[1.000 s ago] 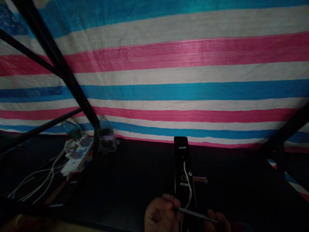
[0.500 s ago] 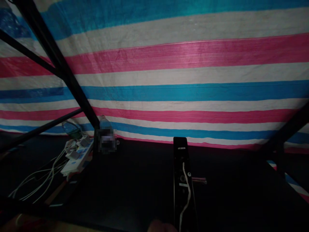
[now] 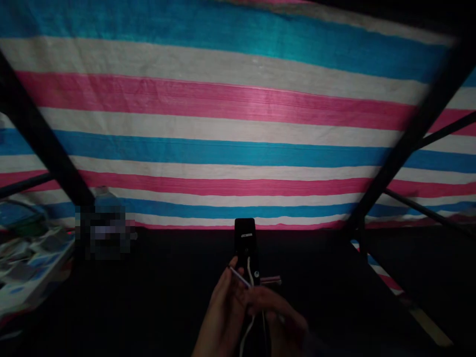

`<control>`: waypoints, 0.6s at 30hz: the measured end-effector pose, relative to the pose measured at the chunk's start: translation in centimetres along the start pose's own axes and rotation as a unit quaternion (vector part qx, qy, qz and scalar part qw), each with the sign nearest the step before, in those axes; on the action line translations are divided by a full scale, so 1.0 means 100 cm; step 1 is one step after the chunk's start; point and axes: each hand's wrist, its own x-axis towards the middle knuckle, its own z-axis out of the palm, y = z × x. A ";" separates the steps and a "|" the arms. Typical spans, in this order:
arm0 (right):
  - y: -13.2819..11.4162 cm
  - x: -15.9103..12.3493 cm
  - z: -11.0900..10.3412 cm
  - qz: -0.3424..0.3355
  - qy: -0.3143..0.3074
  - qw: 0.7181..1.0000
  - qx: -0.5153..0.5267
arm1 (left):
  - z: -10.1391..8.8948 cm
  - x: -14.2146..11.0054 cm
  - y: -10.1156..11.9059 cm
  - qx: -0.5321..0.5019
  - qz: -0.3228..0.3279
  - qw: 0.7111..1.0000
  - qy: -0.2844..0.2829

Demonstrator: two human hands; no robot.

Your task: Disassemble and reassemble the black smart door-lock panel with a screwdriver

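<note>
A long black panel [image 3: 246,238] lies on the dark table, with a white cable [image 3: 248,327] running down its face. Both my hands are over its lower part. My left hand [image 3: 222,310] reaches up along the panel, its fingers pressed together round the tip end of a thin metal tool [image 3: 238,276]. My right hand [image 3: 277,317] is blurred and closed low on the same tool, just right of the cable. A small pink-grey piece [image 3: 270,281] sticks out from the panel's right side.
A striped pink, blue and white tarp [image 3: 238,139] hangs behind the dark table [image 3: 167,297]. Black frame bars cross at left [image 3: 40,144] and right [image 3: 401,144]. A white power strip with plugs [image 3: 26,267] lies at far left, beside a bottle [image 3: 104,196].
The view has swung right and down, so the power strip slid to the left edge. My hands, nearly out of view half a second ago, have risen back onto the panel with the tool.
</note>
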 end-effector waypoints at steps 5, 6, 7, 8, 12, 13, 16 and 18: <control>0.017 0.092 -0.016 -0.006 0.139 0.990 0.026 | -0.023 0.020 -0.004 0.351 0.190 0.916 0.031; 0.022 0.111 -0.018 -0.008 0.155 0.988 0.016 | -0.032 0.022 -0.009 0.414 0.221 0.882 0.036; 0.027 0.129 -0.019 -0.009 0.147 0.989 0.003 | -0.041 0.022 -0.015 0.453 0.237 0.859 0.039; 0.033 0.144 -0.019 -0.012 0.140 0.990 -0.007 | -0.050 0.022 -0.022 0.466 0.240 0.851 0.040; 0.052 0.179 -0.016 -0.023 0.097 0.994 -0.050 | -0.080 0.017 -0.045 0.472 0.181 0.863 -0.019; 0.055 0.182 -0.015 -0.025 0.086 0.994 -0.058 | -0.085 0.015 -0.048 0.471 0.176 0.864 -0.027; 0.062 0.188 -0.010 -0.028 0.062 0.995 -0.078 | -0.093 0.013 -0.047 0.457 0.163 0.873 -0.043; 0.065 0.191 -0.007 -0.031 0.047 0.995 -0.087 | -0.095 0.014 -0.044 0.446 0.166 0.878 -0.047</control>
